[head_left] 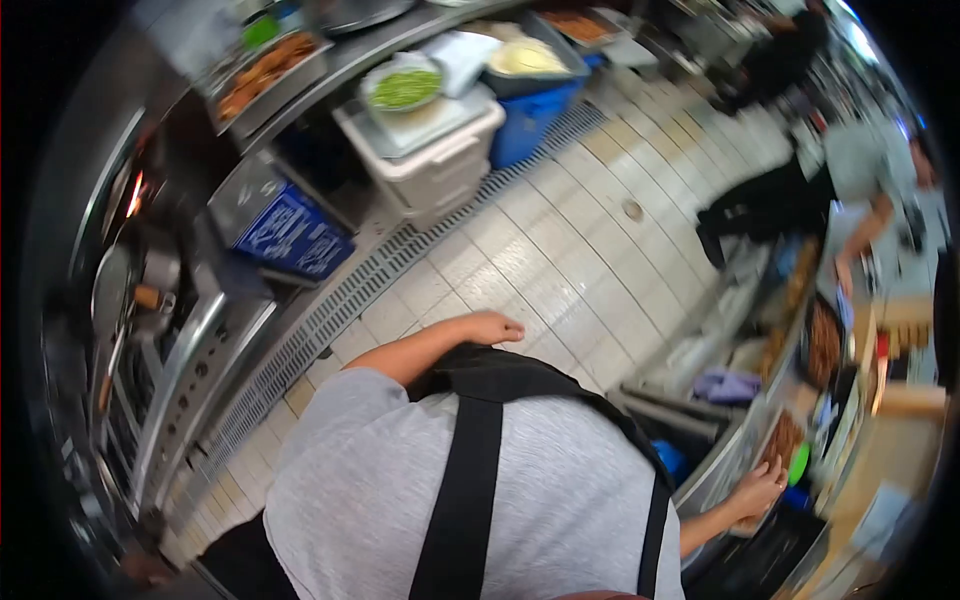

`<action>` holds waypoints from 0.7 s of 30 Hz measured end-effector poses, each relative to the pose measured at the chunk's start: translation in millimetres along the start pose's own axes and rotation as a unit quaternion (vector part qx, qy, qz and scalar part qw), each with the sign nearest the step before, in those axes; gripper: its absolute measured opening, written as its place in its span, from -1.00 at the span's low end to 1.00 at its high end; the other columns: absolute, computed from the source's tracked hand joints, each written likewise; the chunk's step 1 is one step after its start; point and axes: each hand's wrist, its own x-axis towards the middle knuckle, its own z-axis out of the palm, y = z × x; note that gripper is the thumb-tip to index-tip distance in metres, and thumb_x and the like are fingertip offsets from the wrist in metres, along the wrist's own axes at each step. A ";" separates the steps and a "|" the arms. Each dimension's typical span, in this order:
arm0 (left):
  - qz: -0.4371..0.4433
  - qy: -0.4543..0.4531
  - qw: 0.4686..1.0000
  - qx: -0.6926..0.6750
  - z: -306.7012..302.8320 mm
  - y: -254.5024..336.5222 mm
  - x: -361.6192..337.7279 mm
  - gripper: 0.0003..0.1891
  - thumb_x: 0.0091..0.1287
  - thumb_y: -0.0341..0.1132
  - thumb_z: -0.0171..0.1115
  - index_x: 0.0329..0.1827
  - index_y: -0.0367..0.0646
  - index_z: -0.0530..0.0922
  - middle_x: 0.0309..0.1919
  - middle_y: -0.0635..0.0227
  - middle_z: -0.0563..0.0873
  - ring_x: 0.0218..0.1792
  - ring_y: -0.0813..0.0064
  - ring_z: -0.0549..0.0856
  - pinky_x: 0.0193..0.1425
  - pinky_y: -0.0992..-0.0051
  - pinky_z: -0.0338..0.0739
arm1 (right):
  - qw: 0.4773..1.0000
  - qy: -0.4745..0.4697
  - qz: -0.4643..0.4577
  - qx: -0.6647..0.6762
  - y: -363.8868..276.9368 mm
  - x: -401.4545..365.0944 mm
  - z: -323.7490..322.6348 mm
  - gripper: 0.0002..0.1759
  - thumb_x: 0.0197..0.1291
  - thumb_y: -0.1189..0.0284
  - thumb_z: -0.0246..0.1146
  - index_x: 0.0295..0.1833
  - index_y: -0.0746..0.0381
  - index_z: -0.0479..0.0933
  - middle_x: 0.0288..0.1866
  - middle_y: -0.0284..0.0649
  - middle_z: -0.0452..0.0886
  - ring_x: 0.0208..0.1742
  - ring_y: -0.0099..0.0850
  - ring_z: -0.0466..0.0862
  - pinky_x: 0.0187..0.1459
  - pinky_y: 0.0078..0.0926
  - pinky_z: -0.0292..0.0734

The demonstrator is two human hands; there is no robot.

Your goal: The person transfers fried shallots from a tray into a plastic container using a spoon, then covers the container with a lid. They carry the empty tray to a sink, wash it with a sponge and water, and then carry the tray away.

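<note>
My left hand (490, 327) hangs in front of my waist, over the tiled floor. Its fingers are curled in and nothing shows in them. My right hand (760, 490) reaches to the counter at my right, over the near end of a tray of brown, shredded-looking food (783, 440). Its fingers are spread and bent down at the food; whether the tips hold any is too small to make out. A round green item (799, 463) lies just beyond those fingertips. A black apron (470, 480) covers part of my grey shirt.
A co-worker (850, 180) leans over the right-hand counter; another person (785, 55) is farther back. To the left stand a stove (180, 400), a white bin (430, 165) bearing a bowl of chopped greens (405, 88), and a blue bin (530, 120). A drain grate (380, 270) crosses the floor.
</note>
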 end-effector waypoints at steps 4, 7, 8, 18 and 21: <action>-0.131 0.005 0.975 -0.180 26.9 -133.9 -32.3 -0.36 0.36 0.18 -0.04 0.20 -0.21 0.52 0.15 0.10 0.60 0.19 0.22 0.53 0.28 0.27 0.35 | 0.887 -0.028 -0.267 0.376 -174.3 16.0 31.1 -0.63 0.14 0.58 0.14 0.09 0.25 0.53 0.05 -0.04 0.52 0.06 -0.10 0.51 0.13 -0.26 0.39; -0.212 -0.008 0.964 -0.161 38.7 -219.7 -34.9 -0.36 0.31 0.22 -0.01 0.20 -0.13 0.53 0.16 0.12 0.58 0.17 0.27 0.53 0.26 0.30 0.34 | 0.823 -0.114 -0.393 0.394 -300.6 -20.4 33.9 -0.61 0.13 0.56 0.20 0.11 0.18 0.53 0.07 -0.03 0.51 -0.06 -0.15 0.56 -0.02 -0.28 0.49; -0.234 -0.009 0.956 -0.178 29.0 -209.3 -50.9 -0.38 0.29 0.19 0.01 0.16 -0.15 0.54 0.13 0.12 0.60 0.10 0.26 0.56 0.19 0.27 0.39 | 0.801 -0.201 -0.397 0.400 -334.7 -37.7 30.5 -0.62 0.13 0.52 0.23 0.11 0.17 0.54 0.05 -0.03 0.52 -0.15 -0.20 0.58 -0.08 -0.31 0.50; -0.225 0.097 0.896 -0.371 -107.1 -161.0 -89.1 -0.58 0.28 -0.12 0.15 0.07 -0.24 0.56 -0.21 0.14 0.70 -0.50 0.33 0.70 -0.47 0.35 0.63 | 0.554 -0.493 -0.634 0.221 -515.8 -130.5 208.3 -0.65 0.23 0.28 0.24 0.09 0.17 0.58 -0.04 -0.05 0.66 -0.05 -0.16 0.65 0.02 -0.29 0.51; -0.086 0.335 0.834 -0.429 -185.6 -147.3 -120.2 -0.67 0.37 -0.25 0.06 0.12 -0.20 0.52 -0.29 0.25 0.70 -0.48 0.47 0.70 -0.48 0.47 0.61 | 0.505 -0.522 -0.652 0.219 -585.2 -91.6 182.5 -0.65 0.24 0.28 0.23 0.09 0.18 0.58 -0.06 -0.07 0.67 -0.06 -0.20 0.65 0.01 -0.32 0.51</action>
